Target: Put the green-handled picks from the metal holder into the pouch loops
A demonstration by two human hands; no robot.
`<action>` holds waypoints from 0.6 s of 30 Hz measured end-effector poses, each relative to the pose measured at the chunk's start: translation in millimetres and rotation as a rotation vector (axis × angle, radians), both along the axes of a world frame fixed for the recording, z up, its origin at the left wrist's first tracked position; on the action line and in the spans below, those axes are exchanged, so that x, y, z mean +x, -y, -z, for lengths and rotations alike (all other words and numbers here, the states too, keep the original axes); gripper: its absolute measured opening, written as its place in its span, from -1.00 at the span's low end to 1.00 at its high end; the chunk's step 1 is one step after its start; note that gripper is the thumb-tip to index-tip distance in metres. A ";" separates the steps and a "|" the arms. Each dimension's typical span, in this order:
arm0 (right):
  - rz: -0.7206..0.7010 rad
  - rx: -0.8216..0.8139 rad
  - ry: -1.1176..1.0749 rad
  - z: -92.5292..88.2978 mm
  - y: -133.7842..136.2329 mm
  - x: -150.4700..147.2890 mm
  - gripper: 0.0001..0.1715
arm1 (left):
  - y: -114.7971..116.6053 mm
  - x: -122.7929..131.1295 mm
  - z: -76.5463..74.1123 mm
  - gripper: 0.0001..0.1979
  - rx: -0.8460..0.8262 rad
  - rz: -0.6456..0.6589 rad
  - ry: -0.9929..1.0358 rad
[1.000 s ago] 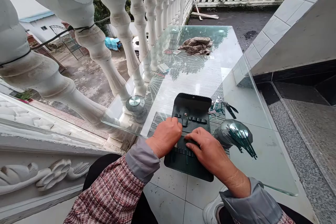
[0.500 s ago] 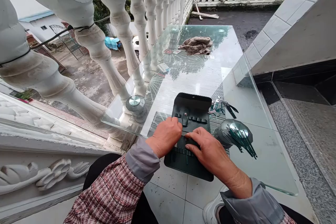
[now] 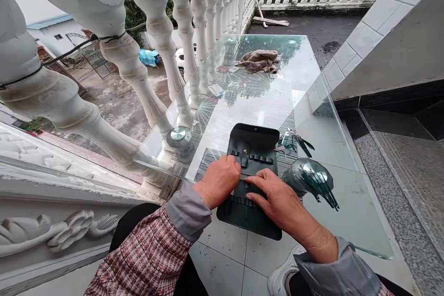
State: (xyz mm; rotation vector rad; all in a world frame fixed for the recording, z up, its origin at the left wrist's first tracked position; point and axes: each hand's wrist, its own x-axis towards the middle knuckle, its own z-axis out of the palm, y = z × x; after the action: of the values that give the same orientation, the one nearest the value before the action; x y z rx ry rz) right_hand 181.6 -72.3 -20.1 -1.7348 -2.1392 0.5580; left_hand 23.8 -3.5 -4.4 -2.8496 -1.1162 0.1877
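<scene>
A dark green tool case [image 3: 255,145] lies unfolded near the front edge of the glass table [image 3: 263,97]. My left hand [image 3: 218,180] rests on the case's left side with fingers curled under into a loose fist. My right hand [image 3: 277,199] lies on the middle of the case, fingers bent down and pressed against the elastic loops; whether the fingertips pinch a small tool is hidden. Several thin green-handled tools [image 3: 321,185] lie in a bunch to the right of the case. Small pliers and clippers [image 3: 294,141] sit just behind them.
A crumpled brown cloth [image 3: 260,60] lies at the table's far end, with small paper cards [image 3: 215,89] near the left edge. White stone balusters [image 3: 152,32] run close along the left. A tiled wall [image 3: 374,32] rises on the right. Round metal table fittings [image 3: 178,136] show through the glass.
My right hand has slid slightly toward me and right on the case, fingers spreading a little. The left hand stays put.
</scene>
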 end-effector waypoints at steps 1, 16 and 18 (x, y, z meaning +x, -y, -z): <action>0.002 -0.004 -0.003 -0.2 -0.2 0.0 -0.74 | -0.1 0.2 -0.2 -0.87 -0.001 -0.002 -0.005; 0.012 0.044 -0.005 1.2 1.7 -2.1 -0.72 | -0.3 1.3 -3.4 -0.88 -0.032 -0.020 -0.006; -0.019 0.038 -0.009 1.6 2.3 -1.2 -0.72 | -0.3 1.2 -2.9 -0.88 -0.033 -0.019 0.000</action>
State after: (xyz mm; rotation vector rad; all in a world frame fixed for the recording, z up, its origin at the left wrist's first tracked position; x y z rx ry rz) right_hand 180.4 -74.6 -21.7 -1.6908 -2.1480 0.5259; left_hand 25.0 -3.3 -1.5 -2.8681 -1.1514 0.2088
